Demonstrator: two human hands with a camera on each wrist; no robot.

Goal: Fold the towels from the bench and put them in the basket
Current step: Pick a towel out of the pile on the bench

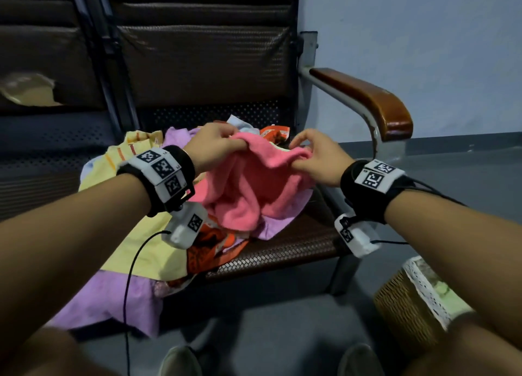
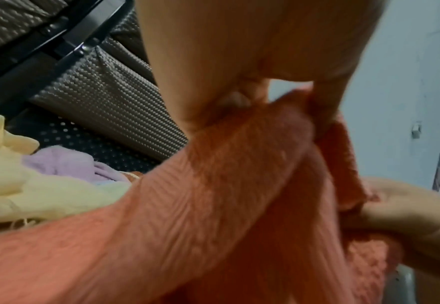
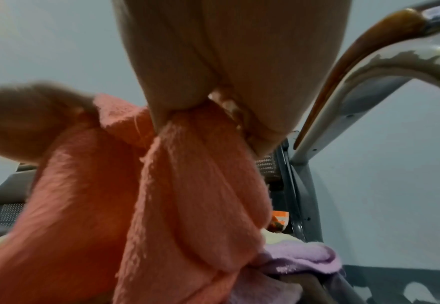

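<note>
A pink towel (image 1: 251, 183) hangs crumpled above the pile on the bench seat (image 1: 296, 242). My left hand (image 1: 219, 144) pinches its top edge on the left, and my right hand (image 1: 313, 158) pinches the edge on the right. In the left wrist view the pink towel (image 2: 213, 205) runs down from my pinching left hand (image 2: 239, 102). The right wrist view shows the pink towel (image 3: 187, 205) gathered in my right hand (image 3: 213, 107). Under it lie a yellow towel (image 1: 132, 228), a purple towel (image 1: 113, 299) and an orange patterned one (image 1: 209, 248). The wicker basket (image 1: 406, 305) stands on the floor at lower right.
A wooden armrest (image 1: 370, 101) on a metal frame bounds the seat on the right. The bench backrest (image 1: 203, 62) rises behind the pile. The purple towel hangs over the seat's front edge. Grey floor (image 1: 268, 327) lies between the bench and my feet.
</note>
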